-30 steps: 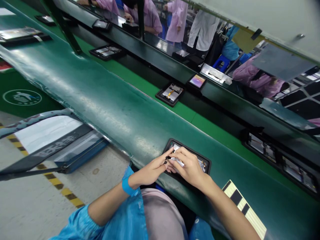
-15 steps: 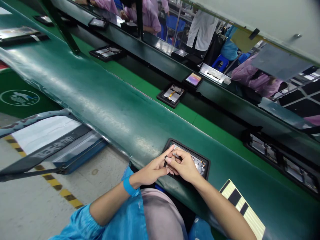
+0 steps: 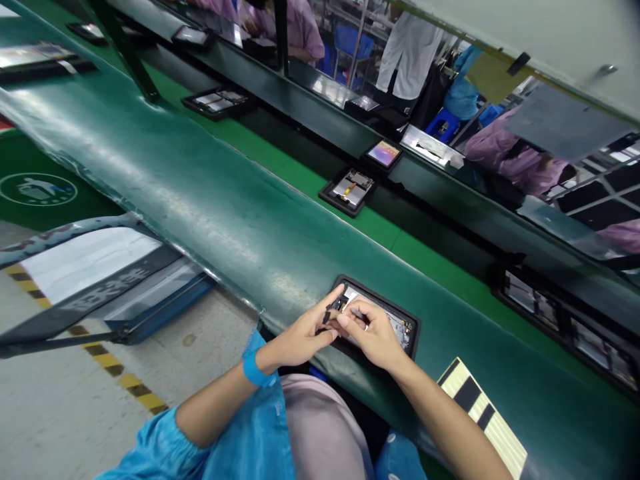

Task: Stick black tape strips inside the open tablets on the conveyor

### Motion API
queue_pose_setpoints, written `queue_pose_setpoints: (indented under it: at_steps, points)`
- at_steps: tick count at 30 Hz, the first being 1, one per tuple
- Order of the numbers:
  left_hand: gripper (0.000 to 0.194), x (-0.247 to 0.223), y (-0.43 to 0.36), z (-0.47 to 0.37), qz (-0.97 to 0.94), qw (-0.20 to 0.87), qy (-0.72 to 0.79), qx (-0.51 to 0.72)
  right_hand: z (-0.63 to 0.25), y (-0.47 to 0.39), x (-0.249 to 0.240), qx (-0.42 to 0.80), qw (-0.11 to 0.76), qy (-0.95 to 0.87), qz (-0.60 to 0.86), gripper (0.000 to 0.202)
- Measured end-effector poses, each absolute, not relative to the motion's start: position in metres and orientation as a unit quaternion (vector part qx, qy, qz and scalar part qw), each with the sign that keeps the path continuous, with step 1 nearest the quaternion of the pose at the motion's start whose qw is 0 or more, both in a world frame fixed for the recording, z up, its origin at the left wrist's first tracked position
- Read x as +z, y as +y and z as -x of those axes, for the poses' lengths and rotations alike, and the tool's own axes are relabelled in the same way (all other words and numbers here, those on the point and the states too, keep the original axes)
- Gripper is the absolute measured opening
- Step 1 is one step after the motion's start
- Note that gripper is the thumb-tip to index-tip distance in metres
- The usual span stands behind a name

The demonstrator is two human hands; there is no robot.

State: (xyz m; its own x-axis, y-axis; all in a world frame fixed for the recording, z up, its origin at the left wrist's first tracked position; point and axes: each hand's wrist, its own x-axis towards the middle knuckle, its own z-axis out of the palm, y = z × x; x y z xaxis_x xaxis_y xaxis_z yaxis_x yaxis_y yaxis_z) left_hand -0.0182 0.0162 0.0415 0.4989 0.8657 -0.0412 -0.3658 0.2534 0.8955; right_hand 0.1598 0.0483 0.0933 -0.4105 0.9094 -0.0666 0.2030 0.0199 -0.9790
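Observation:
My left hand [image 3: 303,339] reaches over the near side of an opened tablet [image 3: 380,308] in a black tray. Its index finger and thumb are stretched apart, and a small black strip [image 3: 327,316] lies across one of its fingers. The bent fingers of my right hand [image 3: 375,335] meet the left fingertips. A short dark grey tool [image 3: 358,313], its exact kind unclear, is gripped in the right hand. Circuit parts of the tablet show around both hands. Right of my right forearm lies a pale yellow sheet [image 3: 485,413] bearing black strips.
Beyond the green bench [image 3: 240,220], a bright green line carries an opened tablet [image 3: 350,189] and a tablet with a lit screen [image 3: 384,154]. More trayed devices [image 3: 565,323] stand at the right. A dark post [image 3: 123,53] rises at the left. People in pink sit across.
My left hand has shifted slightly down and left, with the black strip on its finger. The gap between its index finger and thumb is wider, showing more of the tablet.

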Motion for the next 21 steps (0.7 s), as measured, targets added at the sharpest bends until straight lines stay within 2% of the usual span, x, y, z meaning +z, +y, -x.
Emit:
queue_pose_setpoints:
  at_steps: [9,17,21]
  points:
    - [0.095,0.047,0.017,0.016,-0.425,0.775,0.241,0.401,-0.161,0.053,0.086,0.484,0.326,-0.666,0.465,0.023]
    - [0.094,0.048,0.018,0.01,-0.423,0.772,0.253,0.4,-0.15,0.046,0.08,0.604,0.314,-0.563,0.469,0.038]
    - [0.092,0.044,0.017,0.008,-0.433,0.767,0.254,0.399,-0.151,0.045,0.083,0.613,0.321,-0.564,0.45,0.04]
